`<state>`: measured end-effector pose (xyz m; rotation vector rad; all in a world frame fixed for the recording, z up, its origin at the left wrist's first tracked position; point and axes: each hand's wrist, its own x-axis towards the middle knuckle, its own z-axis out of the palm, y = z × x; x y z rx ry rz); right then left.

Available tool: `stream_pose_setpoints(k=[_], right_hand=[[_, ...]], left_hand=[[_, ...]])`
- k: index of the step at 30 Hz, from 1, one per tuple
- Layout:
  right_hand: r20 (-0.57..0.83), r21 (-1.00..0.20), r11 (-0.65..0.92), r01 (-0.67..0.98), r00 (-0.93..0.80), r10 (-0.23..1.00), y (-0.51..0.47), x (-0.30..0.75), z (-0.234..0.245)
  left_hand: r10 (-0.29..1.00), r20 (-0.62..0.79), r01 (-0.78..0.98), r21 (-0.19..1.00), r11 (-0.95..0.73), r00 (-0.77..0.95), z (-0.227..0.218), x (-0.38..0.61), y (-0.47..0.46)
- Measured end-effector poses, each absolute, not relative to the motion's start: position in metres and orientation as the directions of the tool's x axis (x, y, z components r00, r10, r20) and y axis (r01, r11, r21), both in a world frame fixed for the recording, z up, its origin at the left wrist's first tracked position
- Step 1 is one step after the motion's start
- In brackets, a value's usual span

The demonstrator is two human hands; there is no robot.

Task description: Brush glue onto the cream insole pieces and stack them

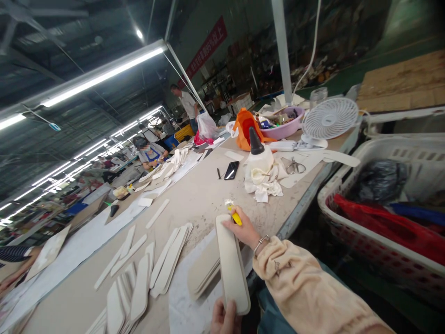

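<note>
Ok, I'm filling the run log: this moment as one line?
left hand: holds pale strip, near end | right hand: holds yellow tool, touches strip's far end | table: phone, white bottle

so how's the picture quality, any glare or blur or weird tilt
In the head view, the scene tilts strongly; the nearest fluorescent tube burns out to white; a bright streak reflects in the smartphone; the red banner is dim; the round-cornered white panel shows no harsh glare.

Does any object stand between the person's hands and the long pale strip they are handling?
Nothing visible does. The left hand grips the long pale strip at its near end, and the right hand touches its far end directly. The yellow-handled tool, also in the right hand, sits beside that far end, not in between.
</note>
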<state>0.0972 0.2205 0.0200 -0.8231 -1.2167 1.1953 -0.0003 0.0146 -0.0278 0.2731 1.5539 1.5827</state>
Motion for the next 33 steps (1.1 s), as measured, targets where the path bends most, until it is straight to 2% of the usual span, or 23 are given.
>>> stream_pose_setpoints(k=[3, 7, 9, 12, 14, 20, 33], right_hand=[[0.227, -0.942, 0.193, -0.276, -0.098, 0.969, 0.221, 0.096, 0.019], [0.180, -0.904, 0.089, -0.418, -0.186, 0.966, 0.219, 0.096, 0.021], [0.163, -0.887, 0.051, -0.458, -0.210, 0.964, 0.217, 0.096, 0.022], [0.143, -0.879, 0.008, -0.476, -0.247, 0.958, 0.213, 0.094, 0.024], [0.129, -0.882, -0.011, -0.472, -0.263, 0.956, 0.211, 0.093, 0.025], [0.153, -0.899, 0.027, -0.438, -0.255, 0.955, 0.208, 0.091, 0.024], [0.107, -0.898, -0.020, -0.439, -0.263, 0.959, 0.210, 0.086, 0.019]], left_hand=[[0.722, -0.444, -0.461, 0.866, 0.195, -0.530, -0.023, -0.001, 0.015], [0.790, -0.515, -0.568, 0.778, 0.268, -0.332, -0.007, 0.004, 0.022], [0.833, -0.479, -0.578, 0.776, 0.255, -0.276, 0.005, 0.010, 0.029], [0.892, -0.376, -0.501, 0.839, 0.213, -0.252, 0.020, 0.016, 0.045], [0.903, -0.340, -0.437, 0.876, 0.203, -0.262, 0.022, 0.018, 0.055], [0.861, -0.267, -0.315, 0.940, 0.133, -0.433, 0.004, 0.015, 0.075], [0.860, -0.270, -0.272, 0.949, 0.161, -0.433, -0.006, 0.012, 0.076]])
